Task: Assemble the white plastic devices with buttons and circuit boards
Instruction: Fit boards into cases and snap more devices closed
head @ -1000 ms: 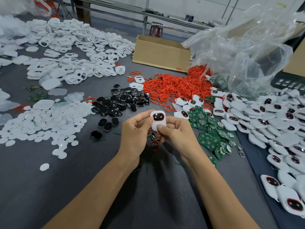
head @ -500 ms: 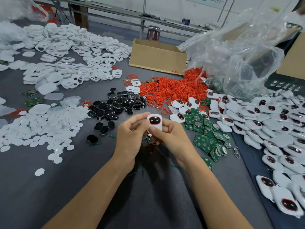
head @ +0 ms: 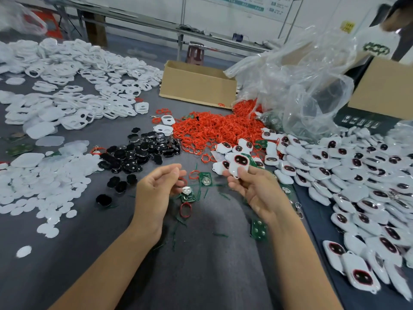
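Observation:
My right hand (head: 254,189) holds a white device (head: 239,164) with a black, red-rimmed button window, pinched at the fingertips above the grey table. My left hand (head: 156,189) hovers apart from it with fingers loosely curled and nothing in them. Between the hands lie two green circuit boards with coin cells, one (head: 205,179) further off and one (head: 187,194) close by, beside a red ring (head: 185,209). Black buttons (head: 143,151) are heaped beyond my left hand.
Red rings (head: 214,128) are piled at centre back. Assembled white devices (head: 357,175) cover the right side. White discs (head: 40,182) and white shells (head: 71,86) fill the left. A cardboard box (head: 196,86) and a clear plastic bag (head: 301,81) stand behind. A person (head: 393,16) is at top right.
Both hands held the white device together before. Now my left hand has let go and drawn left, while my right hand has carried the device to the right.

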Available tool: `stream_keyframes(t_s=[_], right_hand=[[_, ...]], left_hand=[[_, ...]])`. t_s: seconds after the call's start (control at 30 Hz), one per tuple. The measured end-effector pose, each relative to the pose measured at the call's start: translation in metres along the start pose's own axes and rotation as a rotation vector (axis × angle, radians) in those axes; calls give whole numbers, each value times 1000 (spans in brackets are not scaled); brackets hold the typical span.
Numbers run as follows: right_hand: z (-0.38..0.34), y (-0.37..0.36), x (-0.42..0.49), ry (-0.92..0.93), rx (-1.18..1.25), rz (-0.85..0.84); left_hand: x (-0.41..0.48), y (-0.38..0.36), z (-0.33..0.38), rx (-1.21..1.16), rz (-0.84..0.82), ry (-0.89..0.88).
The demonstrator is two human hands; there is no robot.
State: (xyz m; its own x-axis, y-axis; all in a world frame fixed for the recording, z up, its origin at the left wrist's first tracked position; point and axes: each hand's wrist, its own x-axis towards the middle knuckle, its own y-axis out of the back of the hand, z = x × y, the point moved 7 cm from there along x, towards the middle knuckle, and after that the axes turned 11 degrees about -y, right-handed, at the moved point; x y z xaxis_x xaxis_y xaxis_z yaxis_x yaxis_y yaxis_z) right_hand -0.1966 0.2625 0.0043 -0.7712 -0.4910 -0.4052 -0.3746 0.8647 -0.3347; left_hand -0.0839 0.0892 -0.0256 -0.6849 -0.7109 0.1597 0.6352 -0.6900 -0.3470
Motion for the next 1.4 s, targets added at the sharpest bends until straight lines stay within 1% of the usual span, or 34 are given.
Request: stream_keyframes(t_s=[0.1, 0.13, 0.17, 0.2, 0.23, 0.3, 0.33, 0.37, 0.4, 0.47, 0.53, 0.6, 0.7, 0.8, 0.9, 1.0, 1.1, 1.13, 1.23, 1.27, 1.3, 1.4], right_hand=[[-39, 70, -8, 204, 353, 181], [-50, 91, -12, 287, 430, 218], [-60, 107, -16, 364, 419, 258], [-66, 117, -18, 411, 316, 308], [-67, 123, -18, 428, 132, 380], [-65, 120, -15, 438, -344, 525], [-65, 111, -12, 464, -590, 572], [-66, 100, -8, 484, -813, 583], [-65, 88, -1, 487, -998, 549], [-56, 64, 16, 418, -1286, 407], [-43, 48, 32, 336, -1494, 293], [-37, 42, 43, 316, -1618, 296], [-40, 40, 47, 337, -1674, 384], [-41, 37, 40, 414, -1752, 425], [-32, 40, 25, 447, -1761, 410], [-20, 37, 7, 464, -1769, 356], [-21, 33, 0, 423, -1791, 300], [-29, 30, 1, 425, -1752, 318], [-63, 23, 13, 545, -1648, 501], [-69, 22, 23, 543, -1629, 515], [-70, 17, 34, 509, -1630, 477], [-59, -2, 68, 377, -1709, 236]], left_hand=[[1, -2, -1, -1, 0, 2], [2, -2, -1, 0, -1, 0], [2, -3, -1, 0, -1, -2], [2, -3, -1, -2, 2, -2], [2, -3, -1, -5, 4, -2], [2, -3, -2, -11, 9, -1], [2, -3, -2, -9, 10, -1], [2, -3, -2, -6, 10, -1], [2, -4, -2, -5, 10, -2], [2, -4, -1, -3, 11, -3], [1, -3, 0, 5, 9, -2], [1, -3, 0, 1, 7, 1], [1, -3, 1, -2, 6, 8], [1, -3, 2, 0, 1, 10], [0, -4, 2, -6, -3, 15], [1, -4, 2, -12, 3, 22], [1, -5, 2, -15, 7, 21], [1, -5, 2, -15, 9, 20], [1, -5, 1, -13, 9, 19], [1, -5, 1, -12, 9, 20], [1, -5, 1, -12, 8, 19], [1, -5, 0, -10, 1, 20]])
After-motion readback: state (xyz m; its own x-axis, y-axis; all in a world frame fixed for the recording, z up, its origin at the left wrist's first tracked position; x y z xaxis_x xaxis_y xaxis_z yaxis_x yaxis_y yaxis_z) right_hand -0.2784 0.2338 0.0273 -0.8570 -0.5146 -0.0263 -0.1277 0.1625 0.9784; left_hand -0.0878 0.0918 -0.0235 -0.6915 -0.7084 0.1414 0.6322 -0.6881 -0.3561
